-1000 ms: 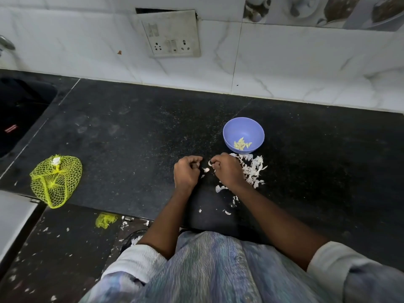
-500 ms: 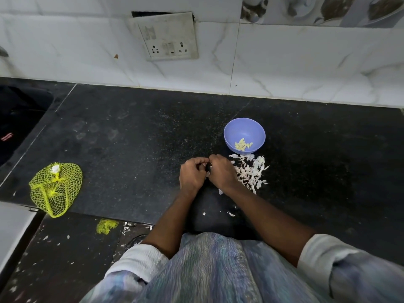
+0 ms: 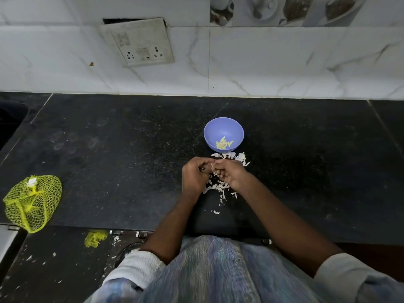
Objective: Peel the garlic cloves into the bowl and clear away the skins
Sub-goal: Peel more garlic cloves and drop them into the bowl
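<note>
Two bare hands were seen meeting over a black speckled stone desk (image 3: 131, 162), the left hand (image 3: 195, 174) and right hand (image 3: 232, 174) both curled around a small garlic clove (image 3: 211, 165), largely hidden between the fingertips. A small round lilac plastic bowl (image 3: 223, 130) just beyond held pale peeled cloves (image 3: 224, 143). White papery skins (image 3: 219, 186) were scattered beneath the hands. A yellow mesh bag (image 3: 31, 202) lay far left.
</note>
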